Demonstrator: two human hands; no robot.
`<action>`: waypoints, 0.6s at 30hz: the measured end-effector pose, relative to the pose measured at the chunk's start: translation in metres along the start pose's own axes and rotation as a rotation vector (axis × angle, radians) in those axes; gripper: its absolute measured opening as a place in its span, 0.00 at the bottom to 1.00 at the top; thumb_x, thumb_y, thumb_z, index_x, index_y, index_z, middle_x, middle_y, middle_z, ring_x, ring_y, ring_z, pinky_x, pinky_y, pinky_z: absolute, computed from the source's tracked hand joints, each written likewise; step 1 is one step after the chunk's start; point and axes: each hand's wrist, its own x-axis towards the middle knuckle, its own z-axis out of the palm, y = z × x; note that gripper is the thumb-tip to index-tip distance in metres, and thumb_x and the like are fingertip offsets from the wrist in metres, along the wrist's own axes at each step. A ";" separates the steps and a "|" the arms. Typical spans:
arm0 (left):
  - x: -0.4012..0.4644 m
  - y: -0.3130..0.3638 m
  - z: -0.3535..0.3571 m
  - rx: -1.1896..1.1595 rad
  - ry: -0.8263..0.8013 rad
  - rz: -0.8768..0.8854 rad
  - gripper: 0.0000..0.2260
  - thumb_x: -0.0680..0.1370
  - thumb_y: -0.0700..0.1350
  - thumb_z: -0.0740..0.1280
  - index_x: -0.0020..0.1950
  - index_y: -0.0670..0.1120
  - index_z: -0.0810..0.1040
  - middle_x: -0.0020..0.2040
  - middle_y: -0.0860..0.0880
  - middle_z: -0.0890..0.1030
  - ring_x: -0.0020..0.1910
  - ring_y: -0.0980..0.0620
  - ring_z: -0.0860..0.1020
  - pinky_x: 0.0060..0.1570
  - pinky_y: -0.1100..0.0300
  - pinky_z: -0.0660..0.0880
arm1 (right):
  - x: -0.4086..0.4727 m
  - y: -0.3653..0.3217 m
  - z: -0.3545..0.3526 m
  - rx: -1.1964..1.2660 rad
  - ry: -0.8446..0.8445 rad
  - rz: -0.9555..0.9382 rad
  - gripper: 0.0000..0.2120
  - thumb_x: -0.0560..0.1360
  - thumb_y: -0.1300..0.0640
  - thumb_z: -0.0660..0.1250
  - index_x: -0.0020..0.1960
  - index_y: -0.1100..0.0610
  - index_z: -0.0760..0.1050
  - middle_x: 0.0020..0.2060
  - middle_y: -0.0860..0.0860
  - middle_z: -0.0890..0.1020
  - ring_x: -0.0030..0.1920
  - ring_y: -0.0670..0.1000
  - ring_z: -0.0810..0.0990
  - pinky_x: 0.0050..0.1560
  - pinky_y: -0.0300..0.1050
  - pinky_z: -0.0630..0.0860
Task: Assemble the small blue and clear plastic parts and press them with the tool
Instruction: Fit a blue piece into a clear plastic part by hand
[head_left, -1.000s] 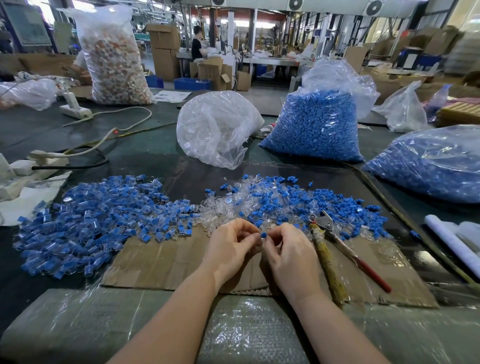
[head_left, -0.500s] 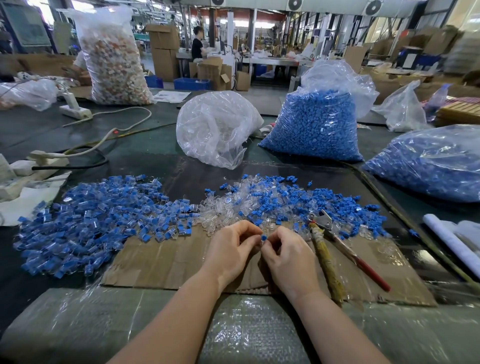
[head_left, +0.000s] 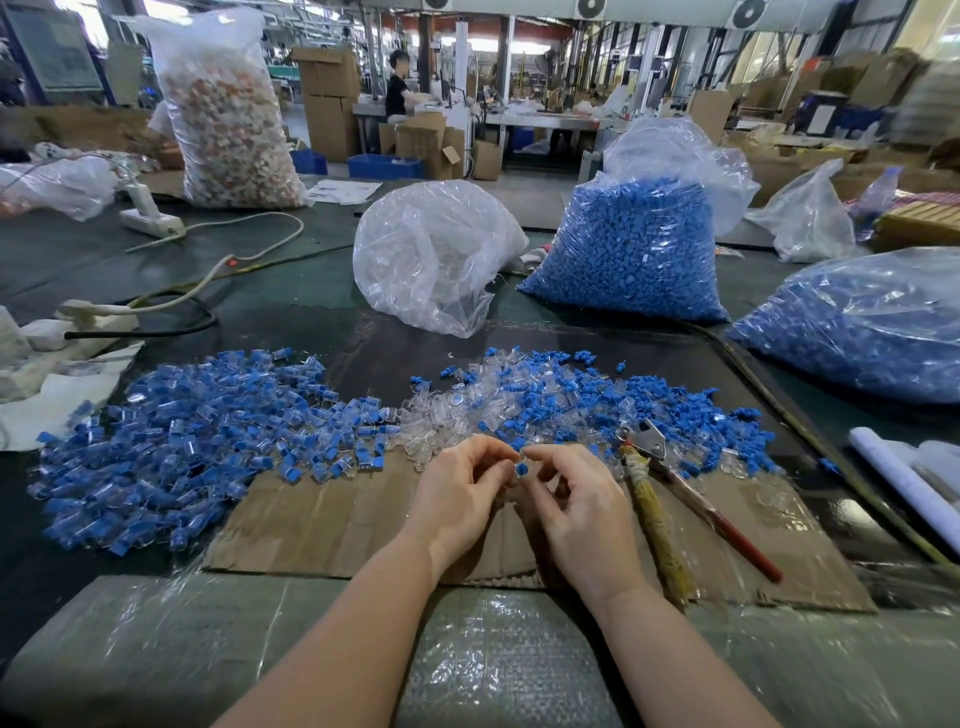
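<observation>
My left hand (head_left: 457, 499) and my right hand (head_left: 576, 514) meet fingertip to fingertip over the cardboard sheet (head_left: 332, 519). Between them they pinch a small blue part (head_left: 521, 469) with a clear piece that is mostly hidden by the fingers. Behind the hands lies a mixed pile of loose clear and blue parts (head_left: 561, 405). To the left spreads a heap of assembled blue-and-clear pieces (head_left: 182, 441). The pressing tool (head_left: 670, 483), pliers with a tape-wrapped handle and a red handle, lies on the cardboard just right of my right hand.
Behind the piles stand a clear bag (head_left: 431, 260) and a bag full of blue parts (head_left: 634, 244), with another blue bag (head_left: 862, 327) at right. Power strips and cables (head_left: 156, 296) lie at left. White rolls (head_left: 904, 483) sit at the right edge. A person works in the far background.
Both hands stay in the same place over the cardboard. The fingers have shifted slightly around the small blue part; my right fingers have spread a little.
</observation>
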 end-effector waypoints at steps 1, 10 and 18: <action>0.000 0.000 0.000 0.006 0.001 0.001 0.07 0.77 0.36 0.64 0.46 0.47 0.78 0.40 0.50 0.81 0.37 0.61 0.78 0.39 0.70 0.75 | 0.000 0.000 0.000 0.008 -0.006 -0.017 0.10 0.73 0.61 0.69 0.54 0.53 0.79 0.45 0.45 0.78 0.47 0.46 0.75 0.51 0.44 0.74; -0.001 0.002 -0.001 0.050 0.009 -0.003 0.06 0.77 0.37 0.65 0.46 0.48 0.78 0.40 0.51 0.81 0.37 0.63 0.79 0.39 0.72 0.74 | 0.001 0.000 -0.001 0.001 -0.004 -0.044 0.09 0.73 0.61 0.70 0.53 0.55 0.81 0.44 0.45 0.79 0.46 0.45 0.75 0.49 0.45 0.75; 0.004 -0.001 0.000 0.080 0.030 -0.013 0.06 0.74 0.38 0.70 0.42 0.49 0.78 0.36 0.52 0.80 0.34 0.61 0.76 0.37 0.71 0.72 | 0.002 -0.001 -0.002 -0.028 -0.015 -0.047 0.10 0.73 0.61 0.71 0.54 0.56 0.80 0.44 0.46 0.78 0.48 0.47 0.75 0.51 0.44 0.74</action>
